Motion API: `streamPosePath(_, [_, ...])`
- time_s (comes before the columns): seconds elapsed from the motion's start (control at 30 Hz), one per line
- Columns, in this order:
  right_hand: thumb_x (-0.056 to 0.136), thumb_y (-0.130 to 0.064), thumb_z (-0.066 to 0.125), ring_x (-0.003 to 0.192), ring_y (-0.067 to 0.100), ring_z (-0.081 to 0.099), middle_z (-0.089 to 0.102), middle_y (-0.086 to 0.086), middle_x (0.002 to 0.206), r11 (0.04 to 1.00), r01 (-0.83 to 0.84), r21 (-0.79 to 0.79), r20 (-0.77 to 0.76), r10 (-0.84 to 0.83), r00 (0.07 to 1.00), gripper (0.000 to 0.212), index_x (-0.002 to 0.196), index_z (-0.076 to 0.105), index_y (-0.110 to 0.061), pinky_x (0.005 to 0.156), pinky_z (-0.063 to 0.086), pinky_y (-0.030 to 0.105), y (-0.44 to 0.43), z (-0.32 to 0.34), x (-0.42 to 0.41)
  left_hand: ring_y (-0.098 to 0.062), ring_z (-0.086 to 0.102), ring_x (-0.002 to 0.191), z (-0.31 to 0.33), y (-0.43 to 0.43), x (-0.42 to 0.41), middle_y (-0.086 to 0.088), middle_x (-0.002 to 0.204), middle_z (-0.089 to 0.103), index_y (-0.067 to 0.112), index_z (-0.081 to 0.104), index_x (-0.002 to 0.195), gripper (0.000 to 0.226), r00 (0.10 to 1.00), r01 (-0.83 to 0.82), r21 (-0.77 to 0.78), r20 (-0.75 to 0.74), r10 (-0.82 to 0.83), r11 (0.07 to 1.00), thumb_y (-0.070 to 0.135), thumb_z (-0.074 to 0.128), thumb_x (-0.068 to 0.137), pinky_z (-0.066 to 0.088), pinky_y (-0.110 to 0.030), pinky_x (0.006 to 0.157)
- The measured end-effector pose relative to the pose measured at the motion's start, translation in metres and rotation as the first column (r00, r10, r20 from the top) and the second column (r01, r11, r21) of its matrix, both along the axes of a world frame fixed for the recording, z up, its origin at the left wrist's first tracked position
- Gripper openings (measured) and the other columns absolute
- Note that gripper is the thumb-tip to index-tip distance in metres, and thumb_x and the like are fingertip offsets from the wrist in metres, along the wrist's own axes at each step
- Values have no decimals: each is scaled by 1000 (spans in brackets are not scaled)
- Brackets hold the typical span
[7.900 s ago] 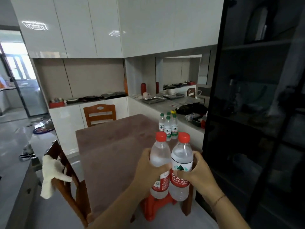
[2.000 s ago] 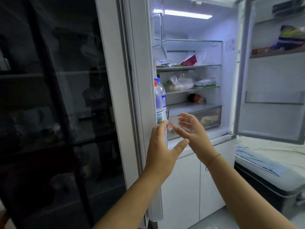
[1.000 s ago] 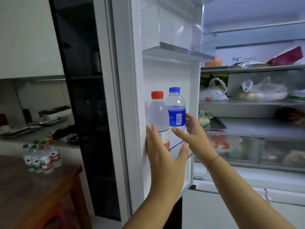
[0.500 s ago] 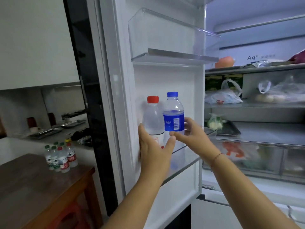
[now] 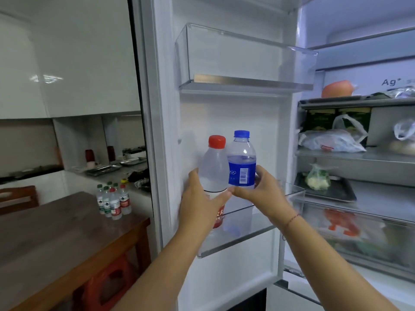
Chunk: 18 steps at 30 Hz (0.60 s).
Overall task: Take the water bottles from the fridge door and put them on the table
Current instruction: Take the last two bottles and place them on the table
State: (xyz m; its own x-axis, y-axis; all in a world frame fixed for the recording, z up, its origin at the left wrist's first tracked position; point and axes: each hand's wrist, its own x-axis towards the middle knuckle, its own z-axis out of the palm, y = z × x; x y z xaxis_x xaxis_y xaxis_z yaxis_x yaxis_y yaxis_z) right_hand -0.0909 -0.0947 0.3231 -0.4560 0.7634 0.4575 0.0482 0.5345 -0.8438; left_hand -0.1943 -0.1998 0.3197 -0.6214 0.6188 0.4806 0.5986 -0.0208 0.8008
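Head view shows us the two bottles standing side by side, touching each other, in the lower door bin (image 5: pixel 294 190) of the open fridge door (image 5: pixel 224 117). Our left hand (image 5: pixel 201 207) is wrapped around the red-capped bottle (image 5: pixel 214 167) at its label, with the thumb lying across the front and the fingers going behind. Our right hand (image 5: pixel 263 194) is wrapped around the blue-capped bottle (image 5: pixel 242 169) just under the blue label, the thumb in front and the fingers curled round the far side. The two thumbs almost meet between the bottles. We cannot tell through the clear wall whether the bottles are lifted off the bin floor.

We judge that both bottles are full or nearly full, so each one has some weight for a single hand, but not much. The plastic is thin and will give under a hard squeeze. A firm but not crushing hold at the middle of the body is therefore better than a hold at the neck. The red-capped bottle looks cloudy, maybe from cold, so it may be wet and a little slippery. The front wall of the bin is in the way, so the bottles must go straight up first and then out.

The surface (image 5: pixel 56 239) is to the left, well apart from the door, and a group of small bottles (image 5: pixel 113 202) already stands near its far corner
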Motion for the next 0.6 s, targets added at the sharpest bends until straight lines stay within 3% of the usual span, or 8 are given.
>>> streamPosePath(0.17, [70, -27, 80, 106, 19, 62, 62, -1, 123, 999, 0, 44, -112, 5, 994, 68, 129, 47, -21, 82, 54, 25, -2, 2, 7, -12, 52, 109, 4, -6, 9, 10, 127, 53, 32, 36, 133, 75, 1000, -4, 81, -4, 5, 997, 42, 77, 71, 50, -36, 94])
streamPosePath(0.33, [68, -26, 81, 107, 15, 62, 63, -2, 120, 993, -12, 120, -241, 41, 970, 69, 128, 49, -19, 84, 55, 24, -12, 23, 18, -8, 52, 107, 32, -17, 23, 14, 121, 51, 30, 38, 133, 77, 998, 46, 208, -40, -38, 977, 36, 81, 69, 42, -11, 74])
streamPosePath(0.6, [72, -22, 80, 106, 12, 63, 64, -1, 121, 971, -59, 230, -298, 128, 946, 65, 129, 49, -16, 79, 52, 9, -41, 62, 39, -11, 56, 109, 62, -55, 39, 11, 123, 57, 30, 42, 131, 70, 994, 102, 284, -77, -83, 953, 34, 78, 71, 45, -13, 76])
